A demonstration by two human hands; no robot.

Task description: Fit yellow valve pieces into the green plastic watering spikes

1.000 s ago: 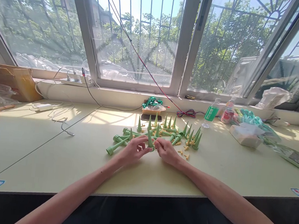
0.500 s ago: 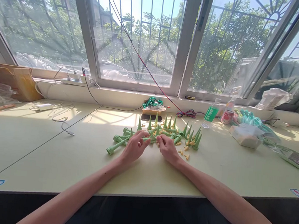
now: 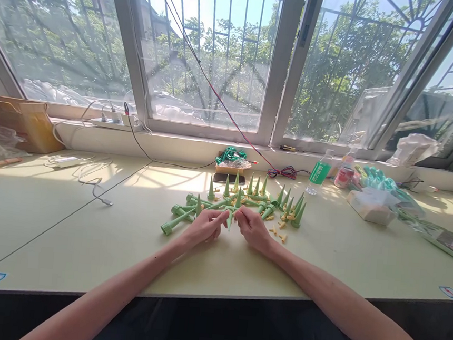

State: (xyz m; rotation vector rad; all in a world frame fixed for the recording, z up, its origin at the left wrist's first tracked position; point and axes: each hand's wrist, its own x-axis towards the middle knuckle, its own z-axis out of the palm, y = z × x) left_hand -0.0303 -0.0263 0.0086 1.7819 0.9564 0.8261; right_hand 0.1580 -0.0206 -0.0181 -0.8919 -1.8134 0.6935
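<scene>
Between my hands a green plastic spike (image 3: 229, 220) points tip down, its wider end up near the fingertips. My left hand (image 3: 208, 224) is closed on this spike with thumb and fingers. Right beside it my right hand (image 3: 254, 226) is closed in a pinch at the spike's upper end; what its fingertips hold is hidden. Behind the hands, several green spikes (image 3: 298, 217) stand upright on their wide ends, and others, such as a long funnel-shaped one (image 3: 176, 223), lie on their sides. Small yellow fittings (image 3: 283, 238) are scattered among them and near my right wrist.
A dark phone (image 3: 229, 179) and a small box of green pieces (image 3: 233, 162) are at the back of the table (image 3: 124, 256). To the right stand a bottle (image 3: 320, 173), a can (image 3: 344, 177) and a tissue pack (image 3: 371, 206). White cables (image 3: 91, 176) lie left.
My left hand has closed from loosely spread fingers and turned, now gripping the spike, which has come into view pointing down. My right hand has stayed nearly in place.
</scene>
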